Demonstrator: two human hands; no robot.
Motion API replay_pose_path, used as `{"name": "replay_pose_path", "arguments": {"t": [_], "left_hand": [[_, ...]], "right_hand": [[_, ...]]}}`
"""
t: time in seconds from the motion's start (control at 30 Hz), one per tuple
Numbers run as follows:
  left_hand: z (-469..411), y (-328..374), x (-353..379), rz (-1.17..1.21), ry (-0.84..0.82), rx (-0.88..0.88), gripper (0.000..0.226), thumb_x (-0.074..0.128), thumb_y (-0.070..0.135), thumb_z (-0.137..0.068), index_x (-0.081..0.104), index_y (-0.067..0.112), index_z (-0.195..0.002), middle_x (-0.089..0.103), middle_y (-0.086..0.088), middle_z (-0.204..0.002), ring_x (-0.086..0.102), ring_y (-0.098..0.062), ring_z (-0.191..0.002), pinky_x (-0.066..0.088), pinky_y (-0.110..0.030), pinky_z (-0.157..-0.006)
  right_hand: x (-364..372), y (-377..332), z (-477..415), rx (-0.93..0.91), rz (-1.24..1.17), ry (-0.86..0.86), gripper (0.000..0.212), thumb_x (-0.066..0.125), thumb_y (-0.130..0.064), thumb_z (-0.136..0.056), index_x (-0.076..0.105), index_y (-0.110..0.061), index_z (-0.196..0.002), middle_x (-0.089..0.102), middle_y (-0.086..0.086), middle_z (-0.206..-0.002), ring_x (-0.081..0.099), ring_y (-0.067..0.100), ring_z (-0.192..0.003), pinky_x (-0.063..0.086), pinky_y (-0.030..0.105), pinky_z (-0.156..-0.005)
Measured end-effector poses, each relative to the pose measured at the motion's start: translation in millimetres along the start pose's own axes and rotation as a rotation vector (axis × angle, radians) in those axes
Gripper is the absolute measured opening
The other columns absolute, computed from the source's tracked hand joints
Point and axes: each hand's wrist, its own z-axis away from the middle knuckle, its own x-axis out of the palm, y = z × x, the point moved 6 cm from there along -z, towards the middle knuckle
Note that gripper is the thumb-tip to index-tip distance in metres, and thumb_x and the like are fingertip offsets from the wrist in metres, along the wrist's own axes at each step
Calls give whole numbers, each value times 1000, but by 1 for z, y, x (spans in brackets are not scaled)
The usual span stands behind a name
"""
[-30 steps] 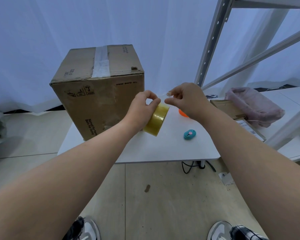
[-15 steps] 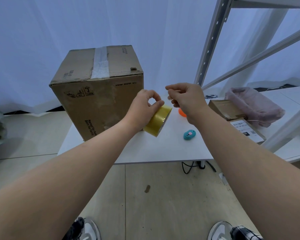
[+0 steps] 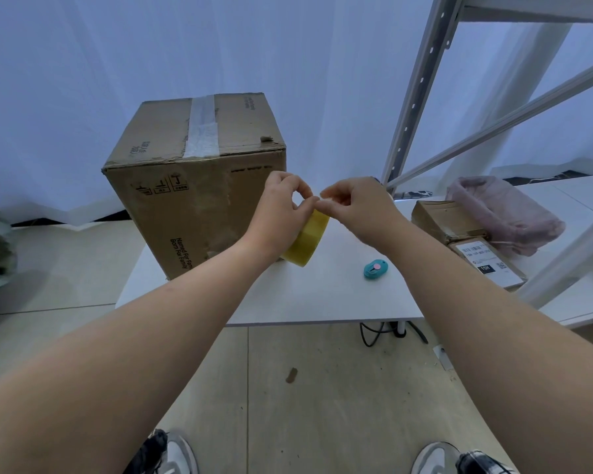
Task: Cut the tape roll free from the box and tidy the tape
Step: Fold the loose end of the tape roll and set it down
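A yellowish tape roll (image 3: 308,239) is held above the white table (image 3: 322,299) by my left hand (image 3: 281,210), whose fingers wrap its upper rim. My right hand (image 3: 360,206) is right beside it, thumb and fingertips pinched together at the roll's top edge, touching the left fingertips; the clear tape end between them is too thin to make out. The cardboard box (image 3: 199,186) stands on the table's left part, taped along its top seam, just left of my left hand. No tape strand from roll to box is visible.
A small teal box cutter (image 3: 375,269) lies on the table right of the roll. Two flat cardboard parcels (image 3: 466,234) and a pink bag (image 3: 504,213) sit at the right, under a metal shelf frame (image 3: 421,90). Cables (image 3: 377,333) hang below the table edge.
My right hand let go and drew slightly back half a second ago, then returned to the roll's top edge and pinches there now. The left hand kept hold of the roll.
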Motion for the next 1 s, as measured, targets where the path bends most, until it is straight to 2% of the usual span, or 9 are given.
{"name": "replay_pose_path", "arguments": {"t": [0.13, 0.23, 0.4, 0.5, 0.57, 0.67, 0.8, 0.87, 1.0], "left_hand": [[1, 7, -1, 10, -14, 43, 7, 63, 25, -90, 60, 19, -91, 43, 3, -113, 47, -4, -64, 40, -15, -68], [1, 8, 3, 97, -27, 13, 8, 62, 25, -90, 59, 21, -97, 43, 2, -116, 52, -7, -67, 42, -19, -71], [8, -4, 19, 353, -208, -275, 47, 63, 31, -88, 44, 26, -131, 55, 0, -122, 58, -21, -103, 48, -34, -84], [7, -9, 19, 322, -292, -313, 42, 65, 37, -83, 49, 35, -122, 66, -8, -109, 62, -30, -102, 51, -46, -84], [5, -8, 17, 231, -300, -258, 41, 64, 35, -86, 49, 29, -124, 68, -9, -97, 63, -28, -94, 52, -41, -76], [5, -4, 16, 121, -284, -182, 41, 61, 32, -90, 45, 24, -126, 59, 0, -78, 56, -19, -77, 44, -26, -58], [7, -10, 20, 1, -280, -155, 43, 59, 32, -91, 42, 24, -130, 63, -6, -112, 55, -21, -90, 45, -27, -66], [7, -12, 20, -36, -254, -139, 44, 57, 31, -93, 41, 22, -133, 60, -7, -120, 54, -19, -93, 47, -30, -70], [4, -14, 16, -19, -210, -141, 42, 58, 32, -93, 44, 21, -132, 55, 0, -100, 51, -17, -85, 44, -24, -63]], "right_hand": [[-4, 6, -1, 1, 23, 102, 26, 55, -25, -93, 70, -10, -108, 56, 4, -101, 48, 12, -89, 37, 22, -76], [-8, 8, -3, 1, 35, 177, 21, 54, -16, -93, 73, -10, -101, 57, 9, -96, 49, 16, -87, 36, 26, -77], [-18, 5, 0, -21, -4, 283, 18, 56, -8, -90, 73, -6, -97, 70, 11, -96, 58, 18, -85, 45, 26, -79], [-15, 9, -1, -17, -14, 260, 16, 56, -9, -91, 71, -8, -95, 64, 5, -92, 53, 12, -81, 40, 16, -70], [-10, 14, -1, 24, -24, 238, 15, 56, -12, -91, 70, -9, -94, 55, -2, -87, 50, 11, -76, 36, 12, -63], [-3, 19, -2, 83, -106, 164, 16, 54, -9, -92, 70, -8, -93, 56, -9, -74, 52, 7, -71, 42, 17, -66], [3, 20, -1, 133, -153, 72, 16, 52, -10, -93, 68, -12, -91, 57, -12, -72, 54, 6, -69, 43, 18, -65], [5, 15, 1, 126, -172, 28, 16, 50, -11, -94, 66, -11, -90, 57, -12, -72, 52, 6, -68, 43, 16, -61], [8, 9, 3, 152, -262, -28, 19, 43, -14, -98, 60, -10, -90, 54, -5, -74, 47, 9, -66, 42, 20, -61]]}}
